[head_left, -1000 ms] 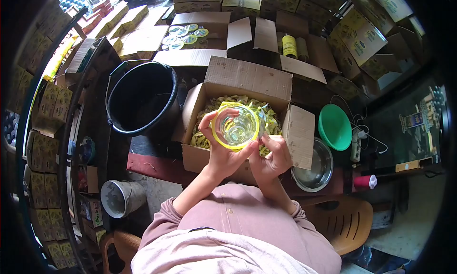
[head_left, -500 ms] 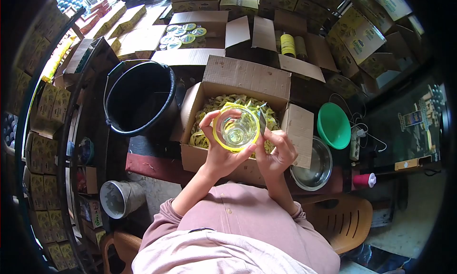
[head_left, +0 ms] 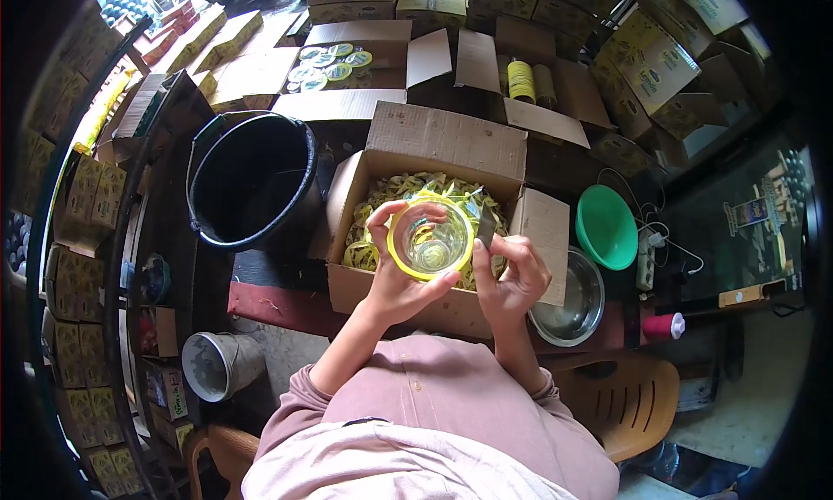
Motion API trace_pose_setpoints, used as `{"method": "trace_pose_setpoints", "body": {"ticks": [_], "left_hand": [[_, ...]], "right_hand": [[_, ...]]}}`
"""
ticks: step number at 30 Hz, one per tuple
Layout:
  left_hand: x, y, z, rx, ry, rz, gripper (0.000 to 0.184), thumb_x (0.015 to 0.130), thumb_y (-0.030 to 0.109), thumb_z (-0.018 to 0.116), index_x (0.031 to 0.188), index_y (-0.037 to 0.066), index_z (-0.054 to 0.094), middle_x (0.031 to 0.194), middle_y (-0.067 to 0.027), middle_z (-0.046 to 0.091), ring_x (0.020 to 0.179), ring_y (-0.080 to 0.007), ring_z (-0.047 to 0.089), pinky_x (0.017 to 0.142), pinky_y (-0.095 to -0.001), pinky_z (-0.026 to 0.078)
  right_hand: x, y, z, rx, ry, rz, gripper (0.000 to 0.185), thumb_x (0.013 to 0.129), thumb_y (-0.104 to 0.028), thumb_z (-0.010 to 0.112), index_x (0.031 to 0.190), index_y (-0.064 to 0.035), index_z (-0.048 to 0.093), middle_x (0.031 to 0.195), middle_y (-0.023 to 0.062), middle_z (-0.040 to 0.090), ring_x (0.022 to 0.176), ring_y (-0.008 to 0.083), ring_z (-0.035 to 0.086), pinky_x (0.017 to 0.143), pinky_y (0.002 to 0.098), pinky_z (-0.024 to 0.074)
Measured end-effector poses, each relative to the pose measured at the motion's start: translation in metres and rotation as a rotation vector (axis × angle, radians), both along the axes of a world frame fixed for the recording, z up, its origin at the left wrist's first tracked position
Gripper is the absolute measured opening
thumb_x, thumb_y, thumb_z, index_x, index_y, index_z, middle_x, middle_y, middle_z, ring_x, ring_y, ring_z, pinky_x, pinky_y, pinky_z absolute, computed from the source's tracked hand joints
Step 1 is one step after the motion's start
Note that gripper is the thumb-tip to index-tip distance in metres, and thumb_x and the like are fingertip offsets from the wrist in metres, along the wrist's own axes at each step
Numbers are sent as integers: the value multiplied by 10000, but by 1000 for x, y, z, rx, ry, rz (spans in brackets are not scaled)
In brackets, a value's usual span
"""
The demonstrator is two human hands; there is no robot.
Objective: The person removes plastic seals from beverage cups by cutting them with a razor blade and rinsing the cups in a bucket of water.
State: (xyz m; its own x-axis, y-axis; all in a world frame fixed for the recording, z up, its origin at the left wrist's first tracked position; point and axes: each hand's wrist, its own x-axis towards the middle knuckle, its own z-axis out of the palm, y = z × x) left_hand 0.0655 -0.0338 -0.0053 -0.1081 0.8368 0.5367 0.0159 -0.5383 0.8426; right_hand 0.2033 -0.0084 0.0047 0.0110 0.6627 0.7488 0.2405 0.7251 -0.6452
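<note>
A clear cup (head_left: 431, 238) with a yellow rim is held in my left hand (head_left: 395, 279), fingers and thumb wrapped round its side, its mouth facing up at the camera. Just right of the cup, my right hand (head_left: 512, 279) pinches a thin dark blade (head_left: 487, 226) that points away from me. A small gap lies between the blade and the cup's rim. Both hands are above an open cardboard box (head_left: 447, 141) filled with yellow-green strips (head_left: 373, 213).
A black bucket (head_left: 299, 196) stands left of the box. On the right are a green bowl (head_left: 606, 226), a metal bowl (head_left: 577, 313) and a pink spool (head_left: 658, 326). Behind, one open box holds round lids (head_left: 334, 66), another yellow stacks (head_left: 521, 82). A grey bucket (head_left: 208, 365) sits low left.
My right hand has moved to the right, away from the cup, and the dark blade shows more clearly. The cup stays in my left hand, slightly lower.
</note>
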Motion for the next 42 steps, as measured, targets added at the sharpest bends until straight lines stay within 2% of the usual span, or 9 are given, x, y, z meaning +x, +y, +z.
{"method": "trace_pose_setpoints", "body": {"ticks": [3,9,12,24,30,34,37,38,42], "left_hand": [[0,0,-2,2,-66,-8,829,658,103,717,1238,86,125,1135,-131,386,1062,-211,441,937,-341,374],[-5,-1,-3,-1,146,-2,806,666,147,726,1242,59,169,1164,-113,324,1057,-217,445,917,-343,388],[-2,-3,-3,-12,110,-39,791,668,177,731,1238,44,199,1170,-104,299,1052,-217,449,909,-344,392],[-7,-2,-3,-58,38,-131,792,672,215,730,1241,32,210,1154,-115,323,1040,-221,465,916,-343,383],[-8,-4,-3,-15,171,-146,828,665,207,731,1245,30,167,1130,-120,380,1034,-216,467,921,-339,382],[-10,-5,2,-102,53,-268,847,660,200,733,1247,40,145,1113,-120,419,1055,-210,457,917,-333,389],[-10,-2,-3,-164,-159,-322,867,657,190,733,1263,47,129,1140,-120,394,1063,-208,454,915,-340,396],[-7,-2,-4,-176,-348,-353,883,655,174,731,1283,52,122,1170,-109,339,1061,-203,455,906,-340,413],[-8,3,-8,-60,-310,-347,902,621,143,767,1286,51,164,1168,-78,267,1062,-190,459,877,-321,445]], "right_hand": [[-2,-5,1,10,-23,8,184,654,69,674,797,-9,589,663,64,568,587,132,554,532,235,436],[-3,-5,2,55,-72,-37,210,647,59,681,824,-35,617,654,69,580,570,148,583,526,251,465],[-1,0,3,83,-85,-42,227,637,68,677,830,-37,621,653,70,580,571,150,583,526,250,466],[3,0,1,84,-89,-17,207,629,78,669,799,-14,597,652,77,576,574,158,569,524,244,443],[2,6,2,84,-98,-16,243,615,78,673,823,-37,626,649,69,580,571,159,580,526,254,462],[4,9,-1,56,-60,32,235,619,80,668,819,-34,623,644,70,576,569,156,578,523,251,459],[4,5,0,37,-16,13,194,641,76,674,793,-12,591,647,70,568,570,138,554,519,240,432],[3,2,0,31,1,1,183,649,74,677,782,-1,576,650,70,565,572,130,542,516,236,419],[2,-6,-1,56,-71,-3,176,649,73,668,778,-2,574,645,78,561,566,145,545,523,237,418]]}}
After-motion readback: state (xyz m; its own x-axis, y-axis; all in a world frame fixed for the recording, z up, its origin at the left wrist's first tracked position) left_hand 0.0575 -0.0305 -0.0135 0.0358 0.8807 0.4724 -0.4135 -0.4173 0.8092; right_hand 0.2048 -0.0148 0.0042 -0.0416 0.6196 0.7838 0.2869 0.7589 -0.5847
